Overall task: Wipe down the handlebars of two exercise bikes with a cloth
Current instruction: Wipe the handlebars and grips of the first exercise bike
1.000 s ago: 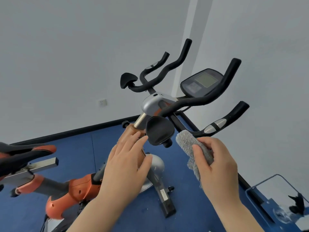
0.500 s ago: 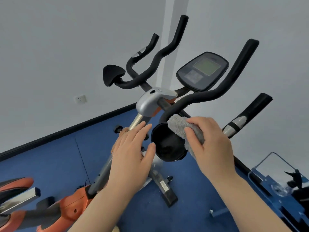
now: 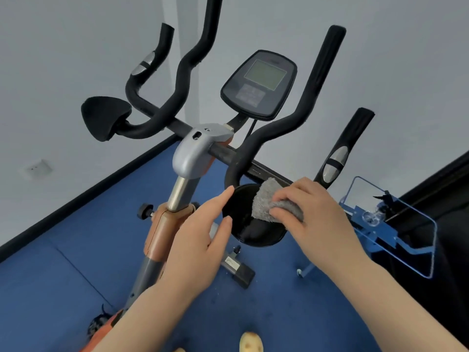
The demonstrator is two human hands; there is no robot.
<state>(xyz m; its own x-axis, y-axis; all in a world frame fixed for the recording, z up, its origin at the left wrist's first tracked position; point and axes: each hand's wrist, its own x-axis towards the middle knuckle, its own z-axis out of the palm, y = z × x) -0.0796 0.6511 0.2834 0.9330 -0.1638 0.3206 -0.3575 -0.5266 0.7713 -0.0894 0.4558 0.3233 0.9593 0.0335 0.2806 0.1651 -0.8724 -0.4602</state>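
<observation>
An orange and grey exercise bike stands in front of me with black foam handlebars [image 3: 276, 128] curving upward and a grey console screen [image 3: 258, 83] between them. My right hand [image 3: 319, 217] grips a grey cloth [image 3: 269, 203] and presses it on the right black elbow pad [image 3: 253, 232]. My left hand [image 3: 198, 245] hovers with straight fingers at the pad's left edge, fingertips touching or nearly touching it. A second black elbow pad [image 3: 104, 118] sits at the left end of the bar.
Blue floor mats [image 3: 63, 275] meet a white wall with a black skirting. A blue metal frame with a clear panel [image 3: 396, 224] stands at the right. The bike's orange stem [image 3: 162, 229] and front foot [image 3: 238, 268] lie below the hands.
The view has moved closer to the handlebars. My right hand has carried the cloth from beside the right grip onto the right elbow pad. My left hand has followed toward the pad's left edge.
</observation>
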